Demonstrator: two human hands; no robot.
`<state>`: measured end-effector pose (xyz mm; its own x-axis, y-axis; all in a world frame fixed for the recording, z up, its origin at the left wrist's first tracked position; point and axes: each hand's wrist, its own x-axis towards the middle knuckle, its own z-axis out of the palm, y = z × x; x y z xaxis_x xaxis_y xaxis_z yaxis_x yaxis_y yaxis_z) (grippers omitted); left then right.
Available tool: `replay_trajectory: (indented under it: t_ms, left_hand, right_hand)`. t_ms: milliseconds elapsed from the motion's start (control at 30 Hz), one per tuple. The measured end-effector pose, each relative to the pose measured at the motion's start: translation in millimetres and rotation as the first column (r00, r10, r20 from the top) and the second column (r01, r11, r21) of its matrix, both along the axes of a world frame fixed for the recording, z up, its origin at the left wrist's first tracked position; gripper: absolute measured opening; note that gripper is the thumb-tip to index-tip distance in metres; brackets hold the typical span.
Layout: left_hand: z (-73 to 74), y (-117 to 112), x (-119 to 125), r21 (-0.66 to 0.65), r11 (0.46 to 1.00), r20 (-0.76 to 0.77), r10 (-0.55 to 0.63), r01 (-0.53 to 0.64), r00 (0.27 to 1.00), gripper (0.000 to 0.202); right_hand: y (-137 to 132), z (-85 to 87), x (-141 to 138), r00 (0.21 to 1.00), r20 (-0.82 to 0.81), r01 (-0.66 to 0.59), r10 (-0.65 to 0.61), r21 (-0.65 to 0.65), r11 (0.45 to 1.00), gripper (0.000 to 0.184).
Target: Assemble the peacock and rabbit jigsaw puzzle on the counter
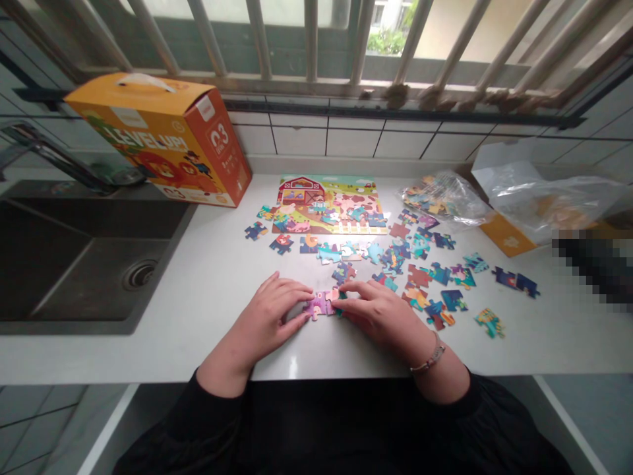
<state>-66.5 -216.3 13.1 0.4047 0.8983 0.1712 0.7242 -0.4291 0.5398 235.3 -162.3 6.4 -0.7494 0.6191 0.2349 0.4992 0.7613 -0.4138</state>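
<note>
Two puzzle pieces lie side by side on the white counter between my hands. The purple puzzle piece (315, 306) is pinched at its left side by the fingers and thumb of my left hand (277, 307). My right hand (378, 310) grips the pink and teal puzzle piece (334, 300), touching the purple one's right edge; whether they interlock I cannot tell. Its right part is hidden under my fingers. Just beyond my hands, several loose puzzle pieces (352, 251) are scattered, some partly over a farm picture (304, 198) with a red barn.
A dark sink (64, 264) with a faucet (54, 155) is on the left, beside an orange puzzle box (163, 145). At the back right are a clear bag of pieces (440, 194) and an opened box (509, 231) with plastic wrap. More loose pieces spread rightward.
</note>
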Motion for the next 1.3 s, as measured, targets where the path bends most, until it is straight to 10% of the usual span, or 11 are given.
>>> replay_trajectory:
  t_ms: [1300]
  left_hand:
    - [-1.6, 0, 3, -0.009, 0.997, 0.061, -0.075, 0.075, 0.995, 0.033]
  right_hand:
    - [-7, -4.8, -11, 0.981, -0.177, 0.072, -0.084, -0.077, 0.994, 0.058]
